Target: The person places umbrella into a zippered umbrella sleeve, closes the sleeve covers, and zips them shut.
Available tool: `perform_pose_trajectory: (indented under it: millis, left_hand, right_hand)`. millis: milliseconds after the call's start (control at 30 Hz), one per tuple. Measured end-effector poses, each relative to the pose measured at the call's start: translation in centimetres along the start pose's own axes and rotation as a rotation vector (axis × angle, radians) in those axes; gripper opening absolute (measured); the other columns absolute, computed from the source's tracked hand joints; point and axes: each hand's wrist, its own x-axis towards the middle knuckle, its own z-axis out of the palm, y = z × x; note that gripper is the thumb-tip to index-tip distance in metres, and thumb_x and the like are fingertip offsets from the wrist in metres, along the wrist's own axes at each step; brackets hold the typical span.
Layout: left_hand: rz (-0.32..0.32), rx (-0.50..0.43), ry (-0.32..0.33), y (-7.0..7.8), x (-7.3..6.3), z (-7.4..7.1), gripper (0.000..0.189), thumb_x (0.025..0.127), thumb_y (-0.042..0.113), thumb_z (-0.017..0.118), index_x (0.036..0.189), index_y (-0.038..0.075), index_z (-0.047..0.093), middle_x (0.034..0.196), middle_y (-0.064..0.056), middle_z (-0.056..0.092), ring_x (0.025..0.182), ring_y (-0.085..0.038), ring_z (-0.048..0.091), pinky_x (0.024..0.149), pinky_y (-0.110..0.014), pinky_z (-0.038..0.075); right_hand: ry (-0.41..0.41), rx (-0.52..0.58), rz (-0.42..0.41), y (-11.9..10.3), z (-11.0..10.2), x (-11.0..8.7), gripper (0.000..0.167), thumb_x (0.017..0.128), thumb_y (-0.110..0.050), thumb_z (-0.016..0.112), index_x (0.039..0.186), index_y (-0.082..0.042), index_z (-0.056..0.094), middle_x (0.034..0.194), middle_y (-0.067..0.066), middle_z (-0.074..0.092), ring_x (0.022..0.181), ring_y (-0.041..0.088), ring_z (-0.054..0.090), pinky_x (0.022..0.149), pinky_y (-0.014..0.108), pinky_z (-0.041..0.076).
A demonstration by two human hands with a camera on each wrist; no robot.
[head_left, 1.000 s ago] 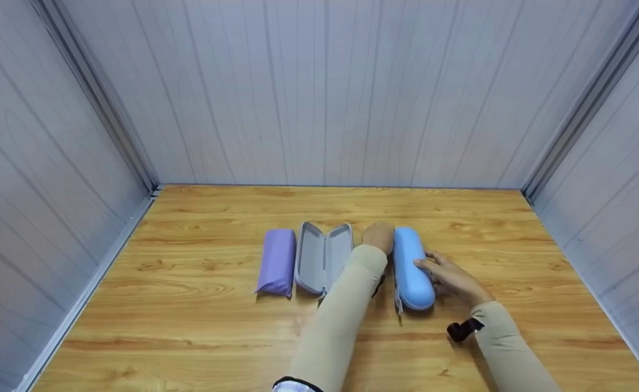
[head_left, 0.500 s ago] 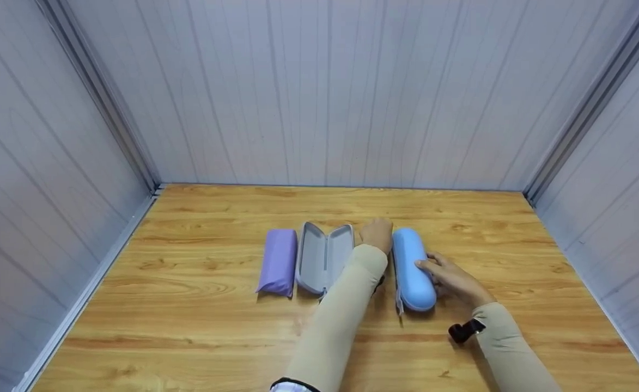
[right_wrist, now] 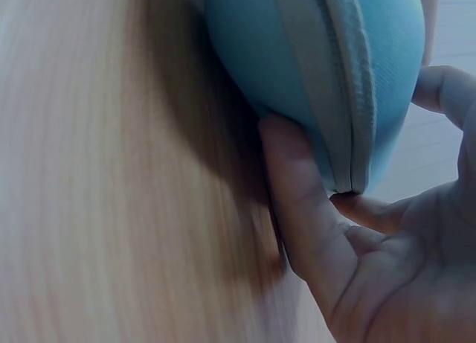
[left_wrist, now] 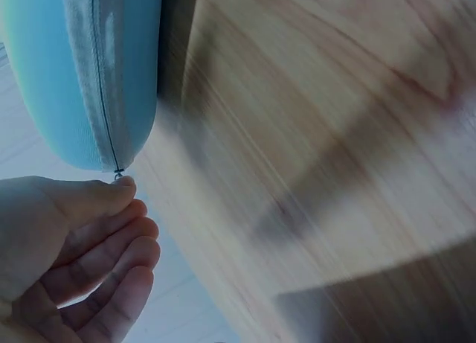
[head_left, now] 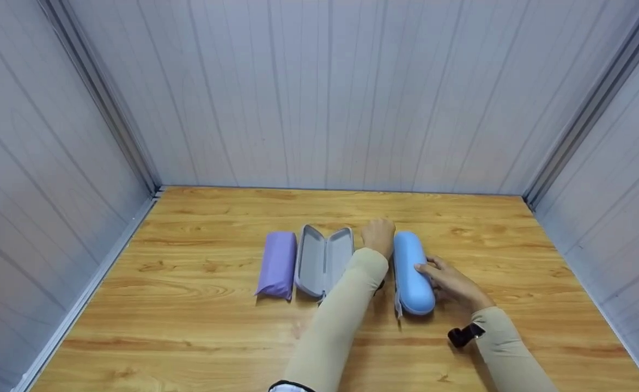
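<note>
A light blue zippered case with rounded ends lies on the table between my hands, its zipper closed where it shows. At its far end my left hand pinches the small zipper pull between thumb and curled fingers. The head view hides those fingertips behind the back of the hand. From the right side my right hand holds the case, thumb on top; in the right wrist view its fingers press against the rounded underside and zipper seam.
Left of the blue case, a grey-lined case lies spread open, partly covered by the left forearm. Beside it is a purple wrapped packet. Pale panels wall in the wooden table at the back and both sides.
My left hand has shifted very slightly toward the far side. The right hand, the blue case and the other things stay where they were.
</note>
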Motion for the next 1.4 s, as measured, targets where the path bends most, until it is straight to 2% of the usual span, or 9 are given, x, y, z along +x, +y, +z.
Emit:
perform_pose_trajectory:
  millis: [167,433,567,767,1000,1400]
  left_hand:
    - [0.002,0.0,0.057,0.2,0.1,0.2,0.016,0.1,0.018,0.064,0.097,0.023,0.078,0.085,0.003,0.071,0.065,-0.006,0.059,0.04,-0.026,0.033]
    - [0.009,0.036,0.113,0.0,0.1,1.0,0.016,0.098,0.017,0.065,0.089,0.024,0.076,0.079,0.003,0.07,0.055,-0.006,0.046,0.037,-0.026,0.023]
    - [0.021,0.049,0.129,-0.4,0.0,1.1,0.016,0.098,0.016,0.065,0.089,0.023,0.077,0.079,0.003,0.07,0.056,-0.005,0.05,0.037,-0.025,0.023]
    - [0.023,-0.04,0.074,-0.8,-0.2,0.9,0.015,0.098,0.012,0.066,0.092,0.019,0.078,0.087,0.001,0.072,0.065,-0.007,0.059,0.037,-0.025,0.032]
    - [0.023,-0.015,0.092,-1.0,-0.1,1.3,0.015,0.099,0.014,0.065,0.097,0.021,0.079,0.091,0.001,0.073,0.076,-0.013,0.069,0.046,-0.026,0.05]
    - [0.01,-0.048,0.113,-1.0,0.1,2.0,0.016,0.096,0.012,0.068,0.093,0.022,0.08,0.086,0.001,0.073,0.072,-0.013,0.067,0.049,-0.027,0.052]
  right_hand:
    - [0.012,-0.014,-0.004,0.0,-0.1,0.0,0.082,0.102,-0.043,0.055,0.157,-0.001,0.013,0.149,0.033,0.032,0.122,0.04,0.052,0.088,0.045,0.053]
    - [-0.005,0.004,-0.016,-0.1,0.3,-0.1,0.081,0.102,-0.041,0.057,0.157,0.0,0.013,0.148,0.034,0.033,0.125,0.042,0.05,0.094,0.05,0.051]
    - [-0.007,0.019,-0.023,-0.2,0.5,0.0,0.081,0.102,-0.04,0.057,0.157,-0.001,0.013,0.148,0.034,0.035,0.121,0.039,0.053,0.092,0.049,0.052]
    - [-0.008,0.024,-0.011,-0.3,0.7,0.0,0.081,0.101,-0.042,0.057,0.159,-0.004,0.013,0.153,0.03,0.029,0.126,0.04,0.048,0.091,0.047,0.051]
    - [-0.001,0.022,-0.008,-0.1,0.7,0.1,0.081,0.1,-0.042,0.059,0.158,-0.006,0.016,0.153,0.03,0.03,0.131,0.045,0.044,0.094,0.049,0.05]
    - [-0.014,0.014,-0.047,0.0,0.6,0.1,0.078,0.103,-0.037,0.057,0.159,-0.004,0.014,0.153,0.032,0.026,0.129,0.046,0.045,0.092,0.052,0.051]
